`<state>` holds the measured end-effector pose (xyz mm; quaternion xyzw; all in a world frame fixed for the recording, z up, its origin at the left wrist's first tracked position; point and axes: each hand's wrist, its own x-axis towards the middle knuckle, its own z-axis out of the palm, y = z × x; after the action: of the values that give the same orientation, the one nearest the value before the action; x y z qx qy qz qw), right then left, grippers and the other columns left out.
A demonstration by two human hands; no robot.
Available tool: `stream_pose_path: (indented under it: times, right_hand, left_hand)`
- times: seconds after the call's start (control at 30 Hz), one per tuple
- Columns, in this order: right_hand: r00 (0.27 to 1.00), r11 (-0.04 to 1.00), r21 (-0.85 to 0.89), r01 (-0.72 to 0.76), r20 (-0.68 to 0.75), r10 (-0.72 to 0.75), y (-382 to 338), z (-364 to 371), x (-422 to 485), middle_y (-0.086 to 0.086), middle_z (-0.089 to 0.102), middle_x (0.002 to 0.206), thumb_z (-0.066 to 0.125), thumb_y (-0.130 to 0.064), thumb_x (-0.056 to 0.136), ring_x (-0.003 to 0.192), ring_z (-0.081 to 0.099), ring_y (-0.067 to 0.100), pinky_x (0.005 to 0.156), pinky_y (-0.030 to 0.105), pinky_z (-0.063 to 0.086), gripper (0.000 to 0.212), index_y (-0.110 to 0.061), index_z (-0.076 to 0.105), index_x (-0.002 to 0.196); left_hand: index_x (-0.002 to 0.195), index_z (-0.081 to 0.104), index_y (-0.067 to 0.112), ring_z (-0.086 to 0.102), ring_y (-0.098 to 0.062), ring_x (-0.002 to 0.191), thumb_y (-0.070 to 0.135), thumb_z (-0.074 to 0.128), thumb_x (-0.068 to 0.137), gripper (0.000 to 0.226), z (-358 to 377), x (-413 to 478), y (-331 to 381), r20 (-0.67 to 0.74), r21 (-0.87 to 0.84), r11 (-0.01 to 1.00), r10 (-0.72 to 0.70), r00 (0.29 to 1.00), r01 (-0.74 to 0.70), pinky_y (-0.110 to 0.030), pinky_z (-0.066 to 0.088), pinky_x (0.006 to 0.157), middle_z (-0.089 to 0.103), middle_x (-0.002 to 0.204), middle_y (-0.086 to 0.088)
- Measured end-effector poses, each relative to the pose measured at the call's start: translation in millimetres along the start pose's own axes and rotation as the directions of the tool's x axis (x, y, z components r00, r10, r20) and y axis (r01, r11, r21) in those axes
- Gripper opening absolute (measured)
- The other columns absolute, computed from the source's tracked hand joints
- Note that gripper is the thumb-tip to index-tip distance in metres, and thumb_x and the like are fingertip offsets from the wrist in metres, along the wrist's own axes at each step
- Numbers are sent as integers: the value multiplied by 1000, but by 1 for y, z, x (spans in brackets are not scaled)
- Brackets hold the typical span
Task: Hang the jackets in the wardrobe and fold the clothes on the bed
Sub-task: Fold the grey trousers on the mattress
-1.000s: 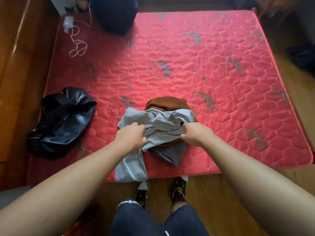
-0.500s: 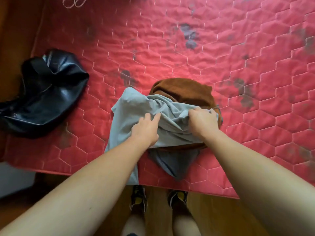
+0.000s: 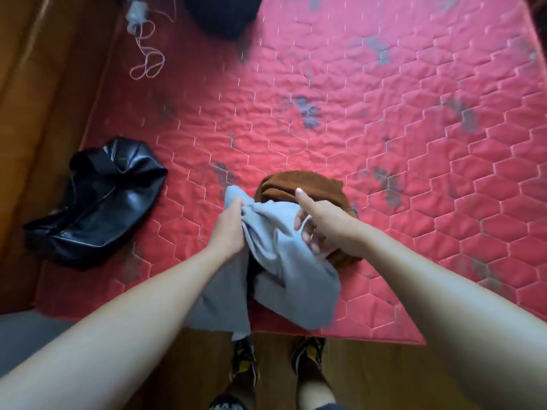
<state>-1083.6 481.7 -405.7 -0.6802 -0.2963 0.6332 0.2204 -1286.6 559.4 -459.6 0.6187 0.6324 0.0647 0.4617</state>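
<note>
The grey garment [image 3: 284, 261] lies bunched at the near edge of the bed [image 3: 384, 137], draped partly over a brown garment [image 3: 299, 186]. Its lower folds hang past the mattress edge toward the floor [image 3: 183, 365].

The left grip [image 3: 229, 229] is closed round a gathered corner of the grey cloth at its far left. The right grip [image 3: 322, 223] holds the cloth's far right edge between the thumb and the curled lower fingers, while the index finger sticks out straight over the brown garment.

The grey cloth looks thin, light and limp. It creases wherever it is taken and sags between the two grips, so it will not keep a shape until it is laid flat. It is probably best held at two matching points, such as shoulders or waistband corners, then pulled taut and lowered onto bare mattress. Which kind of garment it is cannot be told from the bunched folds.

The brown garment seems thicker and fuzzier, and it is likely to drag along if the grey one is slid rather than lifted.

A black jacket [image 3: 97, 199], glossy and crumpled, lies well apart at the left edge of the bed. It looks heavier and slicker, and under the task it should go on a hanger.

A white cable [image 3: 146, 59] coils at the far left of the bed.

No brand, label or writing can be read on any garment. The shoes [image 3: 244, 362] show yellow patches but no legible mark.
</note>
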Motion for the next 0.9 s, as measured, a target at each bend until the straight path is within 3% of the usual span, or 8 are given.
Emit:
stream_pose_path:
  times: [0.2, 0.33, 0.43, 0.53, 0.67, 0.73, 0.83, 0.9]
  right_hand:
    - [968, 990, -124, -60, -249, 27, -25, -14, -55, 9, 70, 110, 35, -75, 95, 85, 67, 24, 83, 45, 58, 67, -18, 64, 115]
    - [991, 793, 605, 79, 40, -130, -76, -10, -96, 10, 69, 126, 38, -99, 71, 116, 65, 27, 106, 53, 47, 99, -23, 68, 127]
    - [949, 568, 792, 226, -49, -310, -121, -19, -131, 19, 52, 139, 40, -97, 68, 134, 47, 37, 118, 62, 30, 109, -12, 54, 134]
    - [939, 513, 809, 287, -130, -320, -157, -30, -166, 22, 65, 128, 47, -78, 87, 121, 62, 38, 101, 53, 53, 87, -4, 65, 129]
    - [949, 760, 569, 314, -164, -269, -182, -25, -206, 11, 62, 66, 54, -22, 88, 61, 61, 26, 65, 33, 47, 22, -8, 63, 73]
    - [922, 808, 460, 369, -288, -258, -181, -19, -216, 8, 57, 63, 44, -3, 90, 54, 54, 21, 58, 32, 43, 24, -8, 57, 71]
    - [847, 804, 374, 462, -456, -274, -175, -11, -227, 9, 51, 65, 45, 4, 79, 57, 47, 23, 53, 31, 38, 12, -1, 53, 73]
    - [798, 776, 367, 513, -537, -274, -169, -2, -232, 9, 50, 67, 46, 2, 73, 62, 43, 23, 53, 32, 34, 11, -1, 56, 77]
  left_hand:
    - [70, 43, 25, 42, 5, 52, 17, 50, 95, 26, -74, -84, 101, -123, -349, 874, 316, 941, -339, -19, 37, 55, 52, 55, 18]
    - [85, 51, 23, 55, -4, 71, 9, 60, 90, 18, -108, -136, 148, -73, -223, 705, 676, 733, -673, -38, 50, 66, 65, 77, 0]
    - [100, 56, 13, 64, -24, 96, -4, 69, 82, 28, -121, -154, 162, 110, -136, 535, 844, 524, -834, -44, 52, 80, 63, 105, -10]
    - [100, 60, 7, 59, -29, 104, -11, 69, 72, 34, -128, -174, 179, 288, -24, 345, 901, 324, -938, -45, 50, 89, 57, 110, -10]
    - [101, 67, 10, 56, -31, 107, 5, 57, 73, 30, -139, -187, 195, 431, 96, 131, 888, 160, -987, -43, 44, 95, 61, 110, -11]
    - [95, 68, 7, 58, -9, 94, 7, 51, 79, 23, -150, -205, 204, 434, 23, 272, 864, 255, -962, -28, 46, 85, 66, 95, -8]
    - [86, 63, 9, 58, 7, 66, 1, 55, 83, 12, -161, -212, 210, 290, -366, 728, 681, 672, -579, -11, 41, 65, 60, 73, 3]
    - [87, 66, 11, 64, -13, 74, 27, 57, 91, 18, -165, -209, 210, 336, -780, 622, 511, 791, -70, -30, 47, 72, 64, 80, -5]
